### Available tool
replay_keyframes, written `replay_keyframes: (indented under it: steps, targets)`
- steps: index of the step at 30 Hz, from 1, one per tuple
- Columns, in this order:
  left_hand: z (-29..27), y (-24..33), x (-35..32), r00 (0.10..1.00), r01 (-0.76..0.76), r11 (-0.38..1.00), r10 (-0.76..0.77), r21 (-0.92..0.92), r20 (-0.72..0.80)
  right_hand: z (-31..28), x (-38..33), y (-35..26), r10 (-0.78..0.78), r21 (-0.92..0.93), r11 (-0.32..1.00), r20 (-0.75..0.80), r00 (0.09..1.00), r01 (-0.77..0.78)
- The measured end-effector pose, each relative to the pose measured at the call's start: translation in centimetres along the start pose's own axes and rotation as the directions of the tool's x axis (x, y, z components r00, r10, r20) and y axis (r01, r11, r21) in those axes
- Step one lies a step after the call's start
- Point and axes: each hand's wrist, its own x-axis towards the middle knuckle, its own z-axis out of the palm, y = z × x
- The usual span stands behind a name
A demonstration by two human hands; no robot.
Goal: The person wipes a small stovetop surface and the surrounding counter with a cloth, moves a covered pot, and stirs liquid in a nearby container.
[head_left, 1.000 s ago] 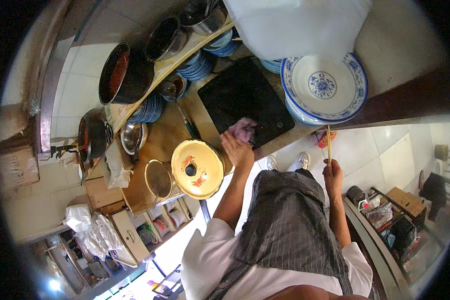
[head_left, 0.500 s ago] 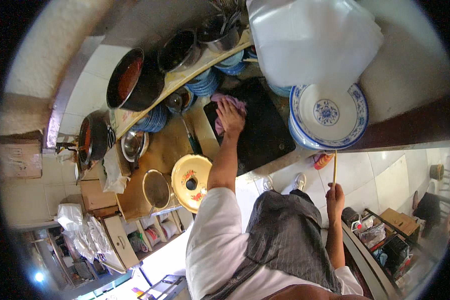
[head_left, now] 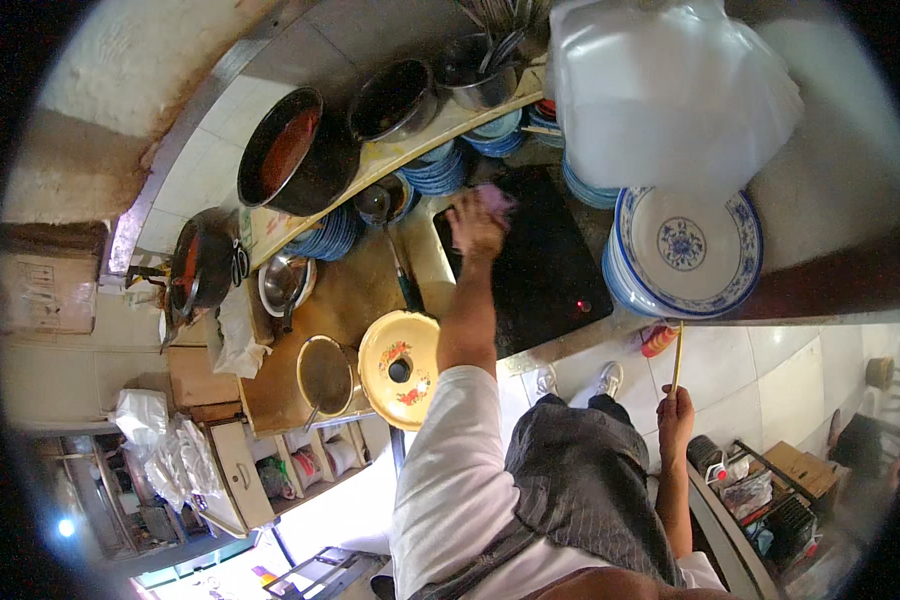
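Note:
My left hand (head_left: 478, 228) reaches over a flat black cooktop (head_left: 545, 265), blurred by motion. Bunched at its fingers is a purple cloth (head_left: 495, 202), near the cooktop's far left part. A small red light glows at the cooktop's near right corner. Down by my right side, my right hand (head_left: 676, 415) is closed round a thin, light wooden stick (head_left: 679, 358) that points up and away. The stick's tip comes close to a stack of white plates with blue patterned rims (head_left: 735, 290), which stands right of the cooktop.
A yellow flowered enamel lid or basin (head_left: 375, 350), a round strainer (head_left: 325, 375) and a ladle (head_left: 398, 270) lie left of my arm. Dark pots (head_left: 345, 165) line a raised shelf (head_left: 435, 145), with blue bowls stacked beneath. Clear plastic bags (head_left: 670, 90) hang at the back right.
The cloth now shows more to the right of my left hand, whose fingers have shifted on it. A red light now shows on the cooktop. The whole view has moved slightly; my right hand still grips the stick.

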Motion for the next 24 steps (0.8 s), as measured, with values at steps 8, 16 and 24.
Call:
replay_keyframes:
  steps: [8,16,24]
  targets:
    - [-4.4,3.7,-12.0,0.994,0.098,0.987,-0.092,-0.124,0.059,-1.6,0.2,3.7,0.023,0.02,1.0,-0.034,0.999,-0.022]
    - [-4.9,8.9,-7.8,0.943,-0.314,0.894,0.332,-0.319,0.0,-2.4,1.2,2.1,-0.028,-0.002,1.0,0.079,0.996,0.029]
    - [1.0,-2.2,-4.1,0.986,0.155,0.986,-0.151,-0.056,0.076,-3.1,0.0,2.2,0.052,0.116,0.992,-0.013,0.999,-0.05]
